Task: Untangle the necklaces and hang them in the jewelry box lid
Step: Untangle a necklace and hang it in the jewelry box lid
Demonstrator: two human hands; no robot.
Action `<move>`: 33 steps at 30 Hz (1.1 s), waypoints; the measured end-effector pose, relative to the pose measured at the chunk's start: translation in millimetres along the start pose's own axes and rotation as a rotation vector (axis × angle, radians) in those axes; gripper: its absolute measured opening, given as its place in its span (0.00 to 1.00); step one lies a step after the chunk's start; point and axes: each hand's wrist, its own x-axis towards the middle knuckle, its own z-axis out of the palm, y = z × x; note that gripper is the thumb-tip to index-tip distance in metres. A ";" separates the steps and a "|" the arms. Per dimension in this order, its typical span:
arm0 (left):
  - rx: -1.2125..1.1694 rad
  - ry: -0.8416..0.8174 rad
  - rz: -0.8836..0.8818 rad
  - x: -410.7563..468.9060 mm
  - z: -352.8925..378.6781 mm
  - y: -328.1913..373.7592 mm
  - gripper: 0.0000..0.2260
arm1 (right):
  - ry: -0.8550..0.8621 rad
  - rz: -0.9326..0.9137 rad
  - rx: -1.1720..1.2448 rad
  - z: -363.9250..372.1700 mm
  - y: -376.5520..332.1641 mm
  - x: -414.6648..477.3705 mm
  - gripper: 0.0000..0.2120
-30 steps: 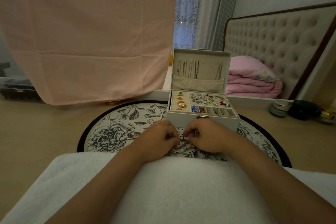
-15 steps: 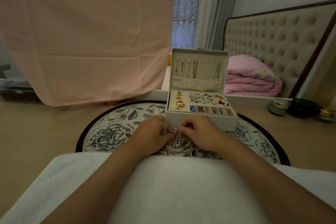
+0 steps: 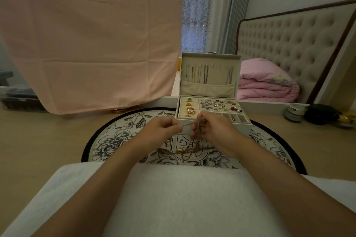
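The only writing in view sits in an oval label (image 3: 174, 147) printed at the middle of the round mat (image 3: 119, 136). It faces away from the camera, and the necklaces partly cover it. An N and a G can be made out; the rest cannot be read.

The necklaces (image 3: 196, 141) are a tangle of thin gold chains. The left hand (image 3: 161, 131) has its fingers curled and pinches one strand. The right hand (image 3: 217, 131) pinches the same strand between thumb and forefinger, its other fingers loosely bent. The strand runs tight between the hands, and the rest drops from the right hand to a heap on the mat, with a gold pendant (image 3: 180, 150) at its seven o'clock side.

The jewelry box (image 3: 221, 126) stands at the mat's twelve o'clock edge, just behind the hands. Its lid (image 3: 210, 59) stands upright, with several chains hanging inside above a cloth pocket.

The mat, black-rimmed with a flower print, lies on a pale wooden floor (image 3: 38, 140). A white towel (image 3: 183, 198) covers the lap at six o'clock. A pink sheet (image 3: 92, 34) hangs at ten o'clock, a patterned curtain (image 3: 194, 9) at twelve, and a tufted headboard (image 3: 289, 44) with a folded pink quilt (image 3: 265, 82) at two. A small jar (image 3: 293, 113) and a dark pouch (image 3: 321, 113) sit on the floor at three.
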 end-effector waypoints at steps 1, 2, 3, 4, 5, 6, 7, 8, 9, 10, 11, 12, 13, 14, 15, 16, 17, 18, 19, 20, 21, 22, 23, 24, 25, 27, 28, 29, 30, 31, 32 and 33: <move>0.062 0.043 0.043 1.1 -0.4 -2.2 0.07 | -0.007 -0.005 -0.013 0.4 0.9 -0.5 0.13; 0.144 0.083 0.081 2.1 -1.3 -4.4 0.06 | -0.014 -0.016 -0.037 0.3 1.7 -1.0 0.14; 0.261 0.118 0.107 2.6 -2.6 -6.2 0.06 | -0.015 -0.036 -0.073 0.4 1.9 -2.1 0.13; 0.400 0.145 0.122 2.1 -4.7 -7.1 0.06 | -0.006 -0.063 -0.123 -0.7 2.3 -2.9 0.13; 0.537 0.155 0.129 1.5 -7.3 -8.7 0.07 | 0.012 -0.096 -0.188 -2.4 2.2 -3.5 0.12; 0.656 0.153 0.130 0.4 -10.3 -9.5 0.07 | 0.031 -0.130 -0.258 -4.5 1.9 -3.5 0.12; 0.752 0.140 0.123 -0.2 -13.5 -11.2 0.06 | 0.043 -0.167 -0.318 -6.7 1.8 -2.6 0.11; 0.814 0.125 0.113 -0.9 -16.8 -12.4 0.06 | 0.048 -0.200 -0.369 -8.5 2.1 -1.1 0.10; 0.850 0.108 0.098 -0.9 -19.9 -13.5 0.06 | 0.051 -0.221 -0.423 -10.2 3.2 0.5 0.10; 0.877 0.094 0.087 -0.8 -22.2 -14.2 0.07 | 0.053 -0.231 -0.483 -11.3 4.7 1.6 0.10; 0.908 0.086 0.081 -0.6 -23.6 -15.1 0.07 | 0.052 -0.234 -0.543 -11.9 6.7 2.2 0.10; 0.937 0.085 0.080 -0.4 -24.0 -16.0 0.09 | 0.050 -0.234 -0.590 -12.4 9.1 3.1 0.10; 0.950 0.090 0.078 -0.3 -23.4 -16.7 0.11 | 0.047 -0.236 -0.625 -12.8 11.1 4.0 0.10; 0.937 0.097 0.072 -0.1 -22.5 -17.5 0.12 | 0.045 -0.241 -0.657 -13.9 12.7 5.0 0.11; 0.915 0.106 0.064 0.0 -22.0 -18.1 0.13 | 0.045 -0.251 -0.693 -15.2 13.6 5.9 0.11; 0.901 0.113 0.057 0.5 -21.9 -18.3 0.13 | 0.045 -0.265 -0.732 -16.5 14.2 6.5 0.11; 0.902 0.116 0.053 1.1 -22.6 -18.8 0.14 | 0.042 -0.276 -0.763 -17.6 15.0 7.0 0.10; 0.914 0.114 0.054 1.5 -23.8 -19.1 0.15 | 0.037 -0.281 -0.784 -18.5 16.0 7.3 0.10; 0.936 0.106 0.057 2.4 -25.3 -20.3 0.15 | 0.029 -0.278 -0.798 -19.5 16.9 7.6 0.10; 0.961 0.096 0.061 3.2 -27.1 -22.3 0.15 | 0.020 -0.266 -0.814 -20.5 17.5 7.5 0.09; 0.977 0.090 0.062 4.2 -29.0 -25.1 0.15 | 0.009 -0.256 -0.834 -21.5 17.7 7.3 0.08; 0.981 0.089 0.062 5.0 -31.0 -28.3 0.15 | -0.002 -0.249 -0.855 -22.4 18.0 7.4 0.06; 0.984 0.091 0.061 5.9 -32.8 -31.5 0.14 | -0.012 -0.247 -0.869 -23.0 18.3 7.6 0.05; 0.996 0.094 0.062 6.9 -34.7 -35.1 0.14 | -0.019 -0.248 -0.879 -23.2 18.4 7.4 0.04; 1.010 0.096 0.063 7.3 -36.4 -37.8 0.14 | -0.020 -0.252 -0.890 -23.5 18.3 7.2 0.05; 1.012 0.098 0.056 7.6 -39.7 -41.6 0.14 | -0.009 -0.267 -0.911 -24.2 17.7 6.6 0.06; 0.997 0.097 0.046 6.7 -41.2 -42.2 0.13 | -0.004 -0.274 -0.914 -25.1 17.8 7.0 0.06; 0.977 0.095 0.038 5.9 -42.5 -41.7 0.11 | 0.000 -0.279 -0.917 -26.2 18.1 7.6 0.06; 0.965 0.092 0.035 5.4 -43.8 -41.2 0.08 | 0.000 -0.281 -0.924 -27.3 18.5 7.9 0.07; 0.960 0.086 0.037 4.8 -44.4 -39.4 0.06 | 0.000 -0.284 -0.933 -27.8 18.7 7.7 0.08; 0.957 0.080 0.033 4.2 -43.9 -38.1 0.08 | 0.003 -0.293 -0.945 -28.1 19.3 7.3 0.10; 0.952 0.071 0.025 3.5 -42.5 -36.4 0.13 | 0.005 -0.307 -0.966 -28.5 19.6 6.9 0.12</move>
